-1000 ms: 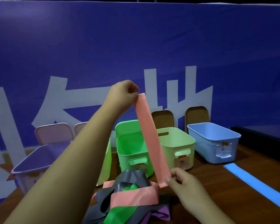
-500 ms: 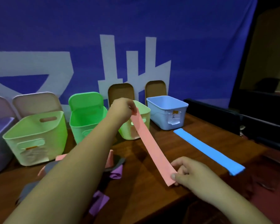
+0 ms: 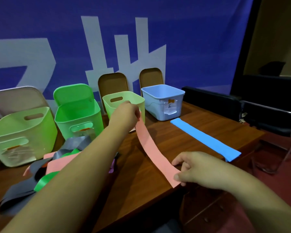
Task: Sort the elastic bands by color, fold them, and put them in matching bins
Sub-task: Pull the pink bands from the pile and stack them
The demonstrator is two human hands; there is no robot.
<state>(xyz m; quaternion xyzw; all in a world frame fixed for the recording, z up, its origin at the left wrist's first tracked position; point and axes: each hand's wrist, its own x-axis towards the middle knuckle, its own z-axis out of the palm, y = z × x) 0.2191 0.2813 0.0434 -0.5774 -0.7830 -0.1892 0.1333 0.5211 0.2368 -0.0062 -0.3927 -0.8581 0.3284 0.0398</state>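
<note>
The pink band (image 3: 151, 148), centre frame, appears light, limp and stretchy. The left hand (image 3: 126, 115) pinches its far end, the right hand (image 3: 191, 167) its near end; gripping the ends suits folding.

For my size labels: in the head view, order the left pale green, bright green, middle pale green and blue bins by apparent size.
1. left pale green bin, nearest the camera
2. bright green bin
3. blue bin and middle pale green bin: alike; the left hand partly hides the latter.
</note>
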